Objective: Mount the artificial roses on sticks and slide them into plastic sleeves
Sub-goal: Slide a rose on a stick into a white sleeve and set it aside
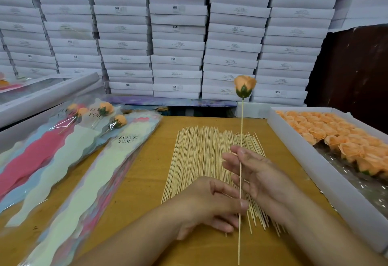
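Note:
An orange artificial rose [245,86] with a green base sits on top of a thin wooden stick [241,123], which stands nearly upright over the table. My left hand [205,202] pinches the stick low down between thumb and forefinger. My right hand [258,173] is behind the middle of the stick with its fingers straight and relaxed, touching the stick. A pile of bare sticks [195,160] lies on the table under both hands. Empty plastic sleeves [69,171] printed "LOVE YOU" lie at the left. Several sleeved roses [105,108] rest behind them.
A white tray [304,156] packed with loose orange roses runs along the right side of the wooden table [142,173]. A long white box [48,95] stands at the far left. Stacks of white boxes [178,34] fill the back wall.

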